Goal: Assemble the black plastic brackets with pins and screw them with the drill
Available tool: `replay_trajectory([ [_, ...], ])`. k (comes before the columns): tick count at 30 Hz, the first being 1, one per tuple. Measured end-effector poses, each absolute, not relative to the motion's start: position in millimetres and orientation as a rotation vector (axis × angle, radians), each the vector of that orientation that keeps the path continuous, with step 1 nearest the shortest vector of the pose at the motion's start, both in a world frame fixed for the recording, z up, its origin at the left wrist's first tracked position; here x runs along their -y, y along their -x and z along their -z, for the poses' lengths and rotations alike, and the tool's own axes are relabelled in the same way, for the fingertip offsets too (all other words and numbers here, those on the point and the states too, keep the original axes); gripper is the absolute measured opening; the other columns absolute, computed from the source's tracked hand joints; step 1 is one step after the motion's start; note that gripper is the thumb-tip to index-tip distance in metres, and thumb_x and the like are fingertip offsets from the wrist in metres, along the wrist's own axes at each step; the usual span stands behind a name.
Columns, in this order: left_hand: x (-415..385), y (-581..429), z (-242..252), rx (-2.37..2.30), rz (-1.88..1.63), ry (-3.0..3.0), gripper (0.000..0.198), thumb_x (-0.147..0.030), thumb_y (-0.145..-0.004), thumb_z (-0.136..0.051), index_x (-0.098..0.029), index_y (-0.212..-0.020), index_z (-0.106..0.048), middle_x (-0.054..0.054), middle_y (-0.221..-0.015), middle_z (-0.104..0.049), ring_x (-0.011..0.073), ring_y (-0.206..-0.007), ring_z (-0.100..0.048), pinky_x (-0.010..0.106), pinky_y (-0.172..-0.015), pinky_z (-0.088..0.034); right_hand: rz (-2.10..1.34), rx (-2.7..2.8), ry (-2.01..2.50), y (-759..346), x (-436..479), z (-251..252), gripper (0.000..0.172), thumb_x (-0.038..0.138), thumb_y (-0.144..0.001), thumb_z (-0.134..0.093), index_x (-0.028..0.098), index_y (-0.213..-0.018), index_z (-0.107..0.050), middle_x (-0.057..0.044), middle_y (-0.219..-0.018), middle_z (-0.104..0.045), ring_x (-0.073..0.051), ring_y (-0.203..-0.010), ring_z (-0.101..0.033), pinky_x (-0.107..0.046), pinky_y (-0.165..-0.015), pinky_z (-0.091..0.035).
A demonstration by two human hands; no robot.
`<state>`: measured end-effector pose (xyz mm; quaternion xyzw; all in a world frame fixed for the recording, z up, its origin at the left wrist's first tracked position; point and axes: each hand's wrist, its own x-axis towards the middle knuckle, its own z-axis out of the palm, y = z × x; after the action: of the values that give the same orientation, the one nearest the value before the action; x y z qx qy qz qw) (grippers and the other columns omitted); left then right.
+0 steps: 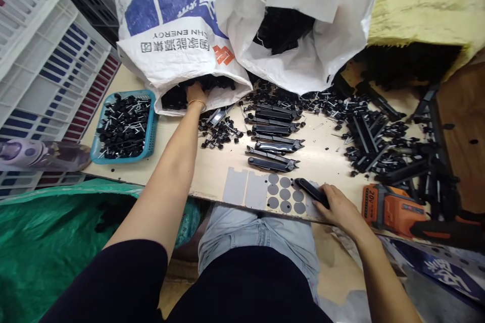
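Observation:
My left hand reaches into the mouth of a white printed sack, among black parts; its fingers are hidden there. Near the table's front edge, my right hand is closed round the end of a long black part, which points up and left. Several similar black parts lie in a stacked row at the table's middle. Small black pieces with metal pins are heaped left of that row. Grey round stickers and grey rectangles lie along the front edge.
A blue basket of pinned pieces stands left, beside a bottle and white crates. Another white sack and a yellow sack stand behind. Black parts and an orange power tool lie right.

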<state>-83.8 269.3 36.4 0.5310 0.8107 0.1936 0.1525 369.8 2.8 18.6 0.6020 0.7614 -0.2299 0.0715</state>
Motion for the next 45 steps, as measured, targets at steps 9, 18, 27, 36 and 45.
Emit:
replay_trajectory([
  [9, -63.7, 49.3, -58.9, -1.667, -0.572, -1.956, 0.021, -0.034, -0.078, -0.065, -0.021, -0.095, -0.061, -0.002, -0.08, -0.065, 0.0152, -0.071, -0.061, 0.03, -0.069, -0.052, 1.025, -2.359, -1.707, -341.3, 6.0, -35.4, 0.021, 0.04, -0.091, -0.046, 0.019, -0.091, -0.049, -0.005, -0.091, -0.059, -0.018, -0.078, -0.059, -0.028, -0.066, -0.043],
  [18, 13.7, -39.9, -1.2, -1.618, -0.271, -2.089, 0.04, -0.024, -0.079, -0.068, -0.018, -0.115, -0.051, 0.008, -0.101, -0.056, 0.0243, -0.095, -0.056, 0.037, -0.083, -0.048, 0.7, -2.349, -1.706, -266.4, 8.2, -25.9, 0.034, 0.027, -0.089, -0.049, 0.018, -0.122, -0.048, -0.009, -0.107, -0.055, -0.023, -0.087, -0.059, -0.028, -0.061, -0.039],
  [27, -10.7, -56.1, -8.6, -1.381, -0.076, -2.135, 0.019, -0.025, -0.078, -0.07, -0.018, -0.086, -0.054, 0.005, -0.09, -0.057, 0.0224, -0.086, -0.055, 0.033, -0.075, -0.043, 0.889, -2.288, -1.85, -261.3, 7.7, -40.5, 0.037, 0.027, -0.09, -0.048, 0.018, -0.125, -0.045, -0.01, -0.111, -0.054, -0.023, -0.09, -0.059, -0.03, -0.066, -0.044],
  [36, 19.0, -73.8, 27.5, -1.569, -0.691, -2.057, 0.029, -0.035, -0.09, -0.059, -0.018, -0.113, -0.06, 0.004, -0.086, -0.063, 0.0193, -0.082, -0.059, 0.032, -0.074, -0.044, 0.893, -2.077, -2.012, -231.1, 22.8, -30.1, 0.038, 0.023, -0.088, -0.043, 0.015, -0.125, -0.045, -0.015, -0.116, -0.05, -0.024, -0.083, -0.059, -0.035, -0.065, -0.046],
  [45, 26.7, -83.1, 38.2, -1.527, -0.941, -2.135, 0.029, -0.029, -0.096, -0.046, -0.016, -0.118, -0.06, 0.006, -0.088, -0.063, 0.0168, -0.083, -0.06, 0.031, -0.078, -0.051, 0.908, -2.121, -2.113, -224.9, 25.1, -16.7, 0.038, 0.023, -0.085, -0.042, 0.012, -0.121, -0.048, -0.015, -0.112, -0.05, -0.025, -0.085, -0.056, -0.037, -0.065, -0.047],
])
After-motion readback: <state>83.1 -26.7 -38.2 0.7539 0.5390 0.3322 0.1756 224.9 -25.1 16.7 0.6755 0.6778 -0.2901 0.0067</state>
